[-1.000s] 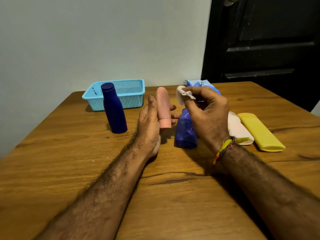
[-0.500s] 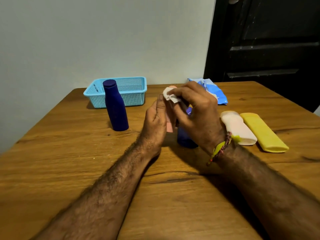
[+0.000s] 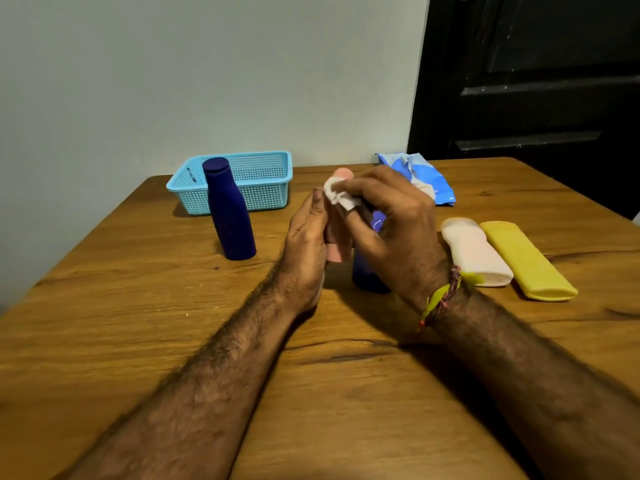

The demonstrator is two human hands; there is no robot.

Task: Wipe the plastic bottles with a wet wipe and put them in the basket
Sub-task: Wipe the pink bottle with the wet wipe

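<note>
At frame centre, a pink bottle [image 3: 335, 249] is held upright by the left hand [image 3: 306, 244], mostly hidden. A white wet wipe [image 3: 341, 195] is pinched against its top by the right hand [image 3: 391, 230]. Behind, a small blue bottle [image 3: 367, 275] is largely covered.

Pink bottle [image 3: 335, 251] and white wipe [image 3: 341, 195] between the hands; perforated turquoise basket [image 3: 266, 188] beyond the left hand [image 3: 306, 244]; yellow bottle [image 3: 526, 259] right of the right hand [image 3: 394, 230].
</note>
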